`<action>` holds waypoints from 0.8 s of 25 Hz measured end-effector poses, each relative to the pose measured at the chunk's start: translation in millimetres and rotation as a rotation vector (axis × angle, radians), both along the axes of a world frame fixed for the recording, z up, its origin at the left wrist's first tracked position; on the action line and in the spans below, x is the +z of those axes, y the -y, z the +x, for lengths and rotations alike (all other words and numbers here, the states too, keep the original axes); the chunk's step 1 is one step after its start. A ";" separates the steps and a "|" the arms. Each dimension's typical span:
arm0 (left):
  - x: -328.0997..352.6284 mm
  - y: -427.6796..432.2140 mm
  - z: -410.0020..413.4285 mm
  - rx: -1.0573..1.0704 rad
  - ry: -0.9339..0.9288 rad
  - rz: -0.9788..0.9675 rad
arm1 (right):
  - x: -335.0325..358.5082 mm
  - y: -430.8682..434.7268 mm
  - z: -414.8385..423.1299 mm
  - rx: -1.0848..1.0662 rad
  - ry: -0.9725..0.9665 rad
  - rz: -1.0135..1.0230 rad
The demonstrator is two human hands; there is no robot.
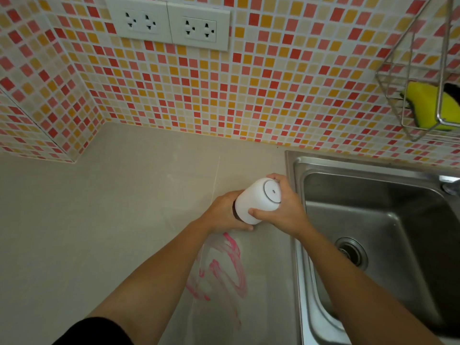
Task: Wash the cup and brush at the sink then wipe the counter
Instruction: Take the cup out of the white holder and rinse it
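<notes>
A white cup (pixel 254 202) is held upside down and tilted over the beige counter (pixel 124 220), its round base facing me. My left hand (pixel 225 214) wraps its lower, dark rim end. My right hand (pixel 286 207) grips the body from the right, thumb across the front. Pink smears (pixel 224 267) streak the counter just below the hands. The steel sink (pixel 373 232) lies directly to the right of the cup. I see no brush.
A wire rack (pixel 423 95) on the tiled wall at upper right holds a yellow sponge (pixel 428 105). Part of a tap (pixel 450 185) shows at the right edge. Two wall sockets (pixel 171 23) sit above the counter. The sink drain (pixel 351 252) is uncovered.
</notes>
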State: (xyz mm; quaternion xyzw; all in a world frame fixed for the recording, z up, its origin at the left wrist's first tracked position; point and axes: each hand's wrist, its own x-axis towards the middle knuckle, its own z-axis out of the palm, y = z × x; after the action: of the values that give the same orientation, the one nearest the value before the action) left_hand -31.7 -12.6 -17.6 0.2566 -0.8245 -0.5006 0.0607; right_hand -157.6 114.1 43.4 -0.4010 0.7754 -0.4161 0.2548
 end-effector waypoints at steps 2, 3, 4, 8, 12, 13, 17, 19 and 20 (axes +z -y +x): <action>0.5 0.3 1.4 0.012 0.007 0.003 | 5.7 2.3 -1.1 0.013 -0.025 0.004; 0.1 1.1 2.1 0.020 0.012 0.000 | 9.0 3.1 -2.1 0.020 -0.042 0.005; -0.5 2.7 2.3 0.022 0.018 -0.004 | 13.6 4.0 -3.1 0.027 -0.062 0.008; -2.6 7.7 3.8 0.033 0.048 -0.013 | 37.9 5.4 -5.9 0.052 -0.126 0.004; -3.0 6.2 5.3 0.062 0.035 0.022 | 54.8 -3.2 -21.0 -0.101 0.105 -0.167; -3.2 6.4 6.1 0.066 0.026 0.025 | 51.5 -6.8 -26.7 -0.159 0.288 -0.248; -4.3 12.5 10.3 0.102 0.014 0.039 | 13.6 -26.0 -33.9 -0.358 0.929 -0.458; -7.1 17.5 13.1 0.135 -0.008 0.041 | -12.4 -31.5 -25.5 -0.430 0.986 -0.471; -7.9 20.2 14.6 0.148 -0.012 0.046 | -23.3 -32.4 -19.8 -0.461 1.000 -0.482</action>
State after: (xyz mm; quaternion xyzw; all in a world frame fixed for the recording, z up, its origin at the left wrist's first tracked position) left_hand -17.1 -32.8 -25.5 0.3152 -0.7913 -0.5150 0.0966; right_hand -177.4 146.5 20.1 -0.0245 0.5121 -0.7630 0.3938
